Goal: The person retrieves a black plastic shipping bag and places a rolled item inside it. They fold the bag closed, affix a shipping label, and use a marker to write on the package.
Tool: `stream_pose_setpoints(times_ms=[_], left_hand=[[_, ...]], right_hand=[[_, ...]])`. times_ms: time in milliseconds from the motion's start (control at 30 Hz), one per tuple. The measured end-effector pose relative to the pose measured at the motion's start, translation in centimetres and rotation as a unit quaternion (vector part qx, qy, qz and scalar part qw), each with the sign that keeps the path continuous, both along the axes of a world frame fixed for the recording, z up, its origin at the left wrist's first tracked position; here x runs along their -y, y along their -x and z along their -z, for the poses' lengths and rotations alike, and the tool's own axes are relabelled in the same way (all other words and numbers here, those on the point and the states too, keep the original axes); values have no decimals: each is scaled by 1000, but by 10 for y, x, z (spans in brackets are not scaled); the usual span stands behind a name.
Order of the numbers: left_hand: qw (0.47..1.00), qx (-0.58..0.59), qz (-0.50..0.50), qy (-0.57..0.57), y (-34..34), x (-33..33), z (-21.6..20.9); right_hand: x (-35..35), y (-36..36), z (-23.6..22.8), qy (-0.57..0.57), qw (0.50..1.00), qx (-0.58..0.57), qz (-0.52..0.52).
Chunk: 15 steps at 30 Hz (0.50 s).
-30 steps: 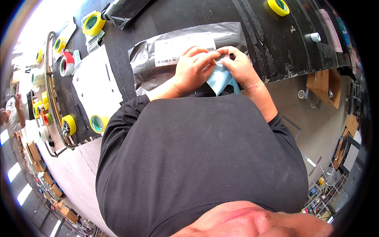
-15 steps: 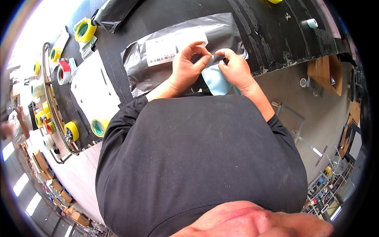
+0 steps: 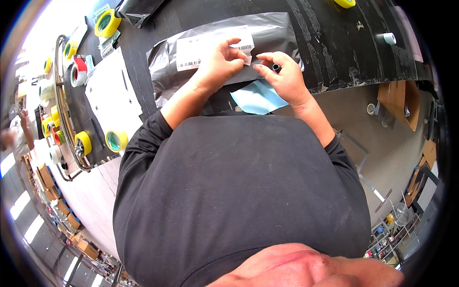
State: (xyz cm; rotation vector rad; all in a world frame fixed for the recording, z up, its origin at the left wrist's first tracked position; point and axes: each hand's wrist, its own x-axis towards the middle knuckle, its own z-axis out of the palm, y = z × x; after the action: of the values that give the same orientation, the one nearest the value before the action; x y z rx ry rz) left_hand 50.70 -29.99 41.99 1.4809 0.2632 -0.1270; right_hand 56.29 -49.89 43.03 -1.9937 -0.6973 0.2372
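Note:
A grey plastic mailing bag (image 3: pixel 267 31) lies on the black table in front of me, with white barcode labels (image 3: pixel 189 52) on its top. Over the labels, my left hand (image 3: pixel 219 64) has its fingers curled, and a small white label corner (image 3: pixel 247 60) shows at its thumb and fingertips. Close by on the right, my right hand (image 3: pixel 284 79) is closed around a dark pen-like cylinder (image 3: pixel 276 68), its round end showing between the fingers. Thumb and forefinger are bent toward the left hand. Below the hands hangs a light blue sheet (image 3: pixel 259 98) at the table edge.
White papers (image 3: pixel 112 91) and several tape rolls, among them a yellow one (image 3: pixel 116 141) and a red-and-white one (image 3: pixel 78 72), lie left. A metal rail (image 3: pixel 60 95) borders that side. A small white roll (image 3: pixel 389 38) is far right; a cardboard box (image 3: pixel 399 103) stands below.
My hands have drawn slightly apart, the left moving up and left over the label. The light blue sheet has spread out leftward below the right hand. The whole view has shifted a little.

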Motion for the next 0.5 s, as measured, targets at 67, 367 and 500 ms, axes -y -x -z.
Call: stream_pose_setpoints(times_ms=[67, 367, 500], left_hand=[[1000, 3, 8, -27, -1, 6, -2], [996, 36, -38, -75, 2, 26, 17], [908, 190, -127, -352, 12, 24, 32]], right_hand=[[-4, -9, -2, -4, 1000, -6, -21], [2, -42, 8, 47, 985, -147, -72], [6, -67, 17, 52, 962, -250, -93]])
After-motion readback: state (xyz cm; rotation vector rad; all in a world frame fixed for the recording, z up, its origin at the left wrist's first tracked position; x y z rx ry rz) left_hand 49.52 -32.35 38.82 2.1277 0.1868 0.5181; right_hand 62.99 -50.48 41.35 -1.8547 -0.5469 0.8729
